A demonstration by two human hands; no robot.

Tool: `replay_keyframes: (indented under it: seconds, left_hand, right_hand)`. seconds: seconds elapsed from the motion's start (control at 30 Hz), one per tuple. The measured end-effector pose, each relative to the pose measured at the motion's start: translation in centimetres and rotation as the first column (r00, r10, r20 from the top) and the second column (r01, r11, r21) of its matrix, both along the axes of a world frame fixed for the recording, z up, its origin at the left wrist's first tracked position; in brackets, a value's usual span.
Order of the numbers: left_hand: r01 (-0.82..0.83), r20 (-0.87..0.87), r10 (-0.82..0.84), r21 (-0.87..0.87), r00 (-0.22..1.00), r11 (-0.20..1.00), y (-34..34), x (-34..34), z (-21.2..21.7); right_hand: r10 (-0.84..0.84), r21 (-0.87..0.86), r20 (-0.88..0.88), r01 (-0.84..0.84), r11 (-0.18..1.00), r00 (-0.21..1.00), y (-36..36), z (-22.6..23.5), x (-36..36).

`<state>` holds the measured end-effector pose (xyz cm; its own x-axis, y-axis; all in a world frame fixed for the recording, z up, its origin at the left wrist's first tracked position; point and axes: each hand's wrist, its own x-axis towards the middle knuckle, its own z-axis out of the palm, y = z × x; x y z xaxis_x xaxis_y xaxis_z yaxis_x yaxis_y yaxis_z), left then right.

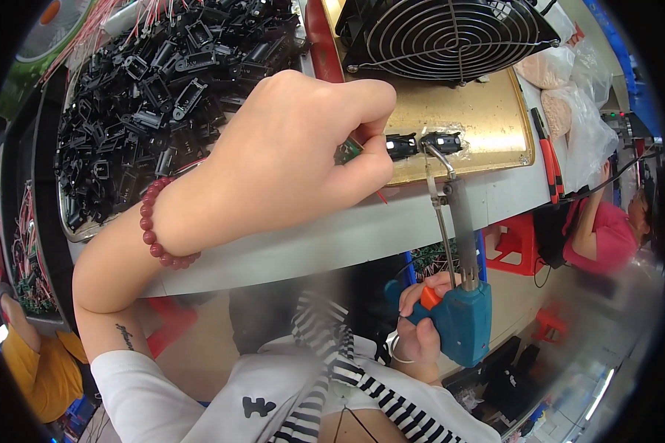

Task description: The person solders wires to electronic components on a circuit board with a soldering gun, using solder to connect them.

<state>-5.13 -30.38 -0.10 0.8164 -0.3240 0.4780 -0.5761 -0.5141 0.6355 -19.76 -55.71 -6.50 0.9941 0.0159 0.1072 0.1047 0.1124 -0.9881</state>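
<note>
Pinching a small green circuit board (347, 151) — left hand (288, 155), fingers pressed together; a blue pistol-grip soldering gun (462, 314) is gripped by the right hand (421, 332) — tip at small black plastic connectors (421, 144).

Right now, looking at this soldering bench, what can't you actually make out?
All in the head view:
- Small green board: mostly hidden behind the left hand, so its parts cannot be told.
- Solder joint at the iron tip on the black connector: too small to judge.
- Right hand: fingers partly covered by the blue soldering gun.
- Tray of black parts: upper edge cut off.
- Floor at lower right: blurred.
</note>
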Motion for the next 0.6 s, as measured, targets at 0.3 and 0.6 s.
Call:
replay_keyframes:
  seconds: [0.3, 0.6]
  left_hand:
    - [0.002, 0.010, -0.002, 0.000, 1.000, 1.000, -0.22, 0.02, 0.07]
    - [-0.006, 0.022, 0.006, -0.002, 1.000, 1.000, -0.24, 0.01, -0.05]
  right_hand:
    - [0.008, -0.140, -0.070, -0.017, 0.990, 0.998, -0.39, 0.49, -0.11]
    - [0.014, -0.144, -0.091, -0.027, 0.989, 0.996, -0.38, 0.45, -0.10]
